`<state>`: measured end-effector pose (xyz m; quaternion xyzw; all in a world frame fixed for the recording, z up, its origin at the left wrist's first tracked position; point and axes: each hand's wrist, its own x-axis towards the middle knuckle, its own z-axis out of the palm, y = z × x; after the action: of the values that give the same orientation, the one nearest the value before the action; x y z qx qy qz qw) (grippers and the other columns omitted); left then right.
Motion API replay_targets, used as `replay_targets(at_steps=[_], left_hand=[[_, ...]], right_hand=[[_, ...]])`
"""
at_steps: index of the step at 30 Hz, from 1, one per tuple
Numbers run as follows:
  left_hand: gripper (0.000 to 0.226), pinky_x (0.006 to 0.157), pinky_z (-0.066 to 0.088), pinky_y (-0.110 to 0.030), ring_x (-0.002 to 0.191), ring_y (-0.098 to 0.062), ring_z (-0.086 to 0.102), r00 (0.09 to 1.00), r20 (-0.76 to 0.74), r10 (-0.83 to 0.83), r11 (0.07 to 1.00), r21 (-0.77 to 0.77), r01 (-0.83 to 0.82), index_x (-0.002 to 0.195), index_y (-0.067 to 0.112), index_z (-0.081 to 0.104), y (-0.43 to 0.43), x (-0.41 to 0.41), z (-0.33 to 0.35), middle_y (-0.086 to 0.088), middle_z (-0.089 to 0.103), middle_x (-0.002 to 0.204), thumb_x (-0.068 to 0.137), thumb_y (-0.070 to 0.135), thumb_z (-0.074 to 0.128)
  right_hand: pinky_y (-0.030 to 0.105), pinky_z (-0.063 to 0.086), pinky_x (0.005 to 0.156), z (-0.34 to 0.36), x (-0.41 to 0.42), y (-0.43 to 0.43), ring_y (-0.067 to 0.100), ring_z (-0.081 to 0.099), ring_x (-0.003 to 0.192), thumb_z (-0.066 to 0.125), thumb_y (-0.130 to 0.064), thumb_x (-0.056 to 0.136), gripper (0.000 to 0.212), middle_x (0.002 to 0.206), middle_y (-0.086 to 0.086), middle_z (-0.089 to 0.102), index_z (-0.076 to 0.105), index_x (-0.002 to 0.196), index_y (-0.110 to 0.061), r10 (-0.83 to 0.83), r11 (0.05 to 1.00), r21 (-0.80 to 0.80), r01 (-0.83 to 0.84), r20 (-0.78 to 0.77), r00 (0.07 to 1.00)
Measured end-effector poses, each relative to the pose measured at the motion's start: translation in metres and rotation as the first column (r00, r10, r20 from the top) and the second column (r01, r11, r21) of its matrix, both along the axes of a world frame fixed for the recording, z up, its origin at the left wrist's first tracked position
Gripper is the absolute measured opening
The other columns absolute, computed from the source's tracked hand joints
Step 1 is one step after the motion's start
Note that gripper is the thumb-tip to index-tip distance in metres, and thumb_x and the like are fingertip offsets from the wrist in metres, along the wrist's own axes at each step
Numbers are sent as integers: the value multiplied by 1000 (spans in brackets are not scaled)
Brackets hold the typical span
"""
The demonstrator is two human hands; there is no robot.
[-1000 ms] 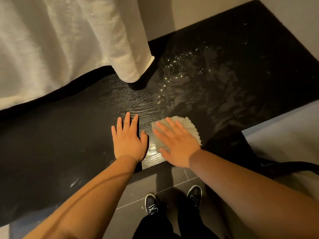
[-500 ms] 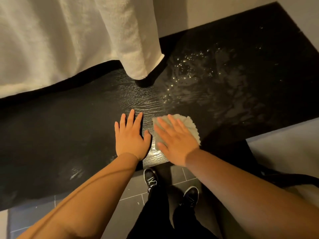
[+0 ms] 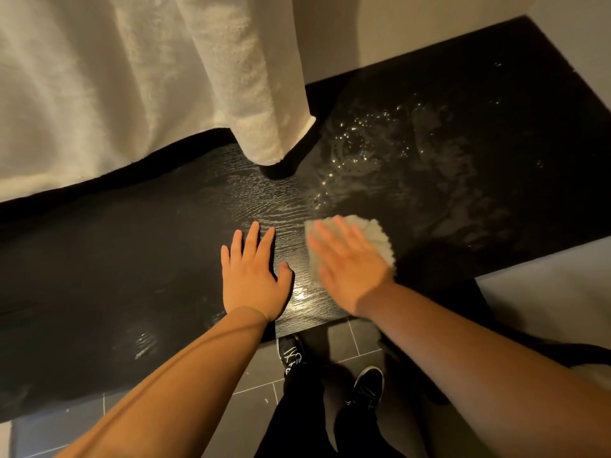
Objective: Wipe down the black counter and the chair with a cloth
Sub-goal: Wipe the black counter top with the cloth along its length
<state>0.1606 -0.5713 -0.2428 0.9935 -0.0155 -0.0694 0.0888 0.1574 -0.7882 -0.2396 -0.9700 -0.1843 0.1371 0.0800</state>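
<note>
Where wet, glossy grained counter [image 3: 264,200]

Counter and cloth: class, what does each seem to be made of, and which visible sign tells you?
Counter: probably black-stained wood or veneer, semi-gloss; wavy grain lines catch the light, and droplets bead on it. Cloth: seemingly a pale, fluffy textile, perhaps terry or microfibre; its fuzzy edge shows beyond the right hand pressing it.

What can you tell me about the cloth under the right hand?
The cloth is small, off-white and fluffy, like terry, with a scalloped edge. It lies on the black counter near its front edge, mostly covered by the right hand, whose straight fingers press on it. Hand and cloth look slightly blurred.
</note>
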Motion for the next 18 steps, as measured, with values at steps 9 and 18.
replay_targets(at_steps=[9,18], left_hand=[[80,131,11,-55,162,-29,11,999,19,34,999,-16,-33,166,23,27,-1,-1,-1,-2,18,175,93,56,42],[84,132,8,-52,163,-25,5,998,12,61,998,-18,-60,167,20,23,-3,-1,0,-4,12,177,94,56,43]], right_hand=[[49,5,130,-5,45,-33,26,-6,161,24,-47,101,72,175,-2,2,7,167,-25,-27,1000,-9,27,19,999],[47,-6,129,2,-15,18,26,-21,158,15,-47,101,72,173,-4,-15,-5,167,-27,90,996,26,-89,-55,994]])
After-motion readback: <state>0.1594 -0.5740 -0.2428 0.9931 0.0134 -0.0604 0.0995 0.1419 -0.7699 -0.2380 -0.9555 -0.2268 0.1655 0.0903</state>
